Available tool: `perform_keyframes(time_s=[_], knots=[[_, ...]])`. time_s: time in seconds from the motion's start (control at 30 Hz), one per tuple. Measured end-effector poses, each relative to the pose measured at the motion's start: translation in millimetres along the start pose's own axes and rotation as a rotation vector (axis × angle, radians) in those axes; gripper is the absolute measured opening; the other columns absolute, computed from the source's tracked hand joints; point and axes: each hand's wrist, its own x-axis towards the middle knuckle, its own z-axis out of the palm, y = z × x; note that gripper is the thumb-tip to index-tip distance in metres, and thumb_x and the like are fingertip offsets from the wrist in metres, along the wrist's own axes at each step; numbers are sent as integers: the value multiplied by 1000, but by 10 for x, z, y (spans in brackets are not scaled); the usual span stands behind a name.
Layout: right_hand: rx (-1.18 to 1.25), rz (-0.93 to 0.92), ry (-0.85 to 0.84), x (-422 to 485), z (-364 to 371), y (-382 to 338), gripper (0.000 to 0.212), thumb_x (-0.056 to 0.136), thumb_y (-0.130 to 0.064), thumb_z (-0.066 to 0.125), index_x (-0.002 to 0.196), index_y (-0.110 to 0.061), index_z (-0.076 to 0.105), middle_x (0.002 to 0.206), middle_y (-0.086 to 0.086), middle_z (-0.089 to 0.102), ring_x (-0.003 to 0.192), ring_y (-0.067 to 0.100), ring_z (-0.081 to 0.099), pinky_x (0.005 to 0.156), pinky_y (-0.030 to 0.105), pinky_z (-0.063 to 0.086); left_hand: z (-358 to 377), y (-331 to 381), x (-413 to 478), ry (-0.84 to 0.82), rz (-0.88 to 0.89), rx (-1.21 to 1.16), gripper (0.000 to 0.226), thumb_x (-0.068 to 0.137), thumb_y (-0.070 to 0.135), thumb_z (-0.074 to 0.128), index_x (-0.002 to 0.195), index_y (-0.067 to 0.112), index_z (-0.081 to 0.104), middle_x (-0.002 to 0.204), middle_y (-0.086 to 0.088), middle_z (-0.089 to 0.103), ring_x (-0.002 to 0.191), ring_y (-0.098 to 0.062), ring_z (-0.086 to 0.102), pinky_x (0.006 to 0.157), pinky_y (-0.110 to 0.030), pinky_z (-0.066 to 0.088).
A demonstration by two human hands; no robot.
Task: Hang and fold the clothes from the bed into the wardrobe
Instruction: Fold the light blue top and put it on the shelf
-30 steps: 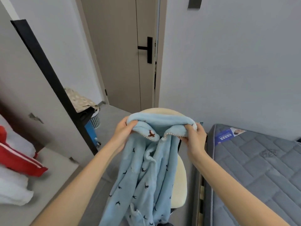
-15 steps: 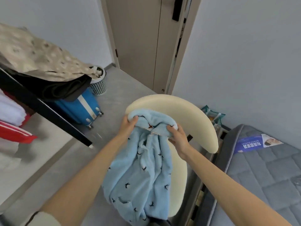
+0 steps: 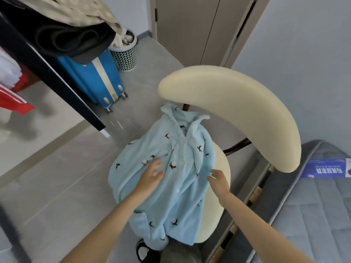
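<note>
A light blue fleece garment with small black bird prints lies spread over the seat of a cream chair, collar toward the backrest, hem hanging off the front. My left hand rests flat on the garment's left half, fingers straight. My right hand hovers at the garment's right edge with fingers relaxed and spread, holding nothing. The open wardrobe stands at the left with folded red and white clothes on its shelf.
A blue suitcase stands beside the wardrobe with dark and beige clothes piled on top. A perforated white bin sits near the closed door. The grey mattress lies at the right. A slipper shows below the chair.
Both hands have let go of the garment's collar and laid it down on the chair seat. My view has tilted further downward.
</note>
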Motion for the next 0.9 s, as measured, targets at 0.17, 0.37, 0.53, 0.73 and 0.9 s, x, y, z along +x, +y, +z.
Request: perform_keyframes(time_s=[0.17,0.37,0.53,0.73,0.9], knots=[[11,82,45,249,312,526,53,92,-20,61,136,-7,35,129,10,50,108,27,50,87,37,45,286,-647,109,-19,165,167,48,95,20,57,140,24,42,139,10,46,131,-7,40,102,-14,30],[-158,-1,6,574,601,784,56,85,-35,69,125,-3,47,124,14,52,115,34,52,97,44,47,529,-1103,310,54,340,361,79,73,42,75,142,26,41,140,5,43,132,-13,37,112,-38,29],[-312,-253,20,654,629,935,25,98,-29,47,113,-10,45,121,11,47,106,28,49,81,35,45,652,-1277,342,199,475,435,62,88,20,64,144,22,39,141,2,47,131,-16,43,110,-34,32],[143,-512,-34,446,367,1050,17,99,-26,49,111,-17,42,102,-5,54,90,8,56,66,22,46,823,-1311,61,552,568,646,64,87,-3,58,145,19,41,147,-11,39,132,-33,37,108,-40,32],[160,-609,229,188,-296,1062,22,87,-30,66,90,-22,46,86,-2,55,77,15,56,59,29,44,1092,-1350,-357,584,600,869,56,81,-5,56,127,26,57,130,-4,46,113,-26,40,89,-32,37]])
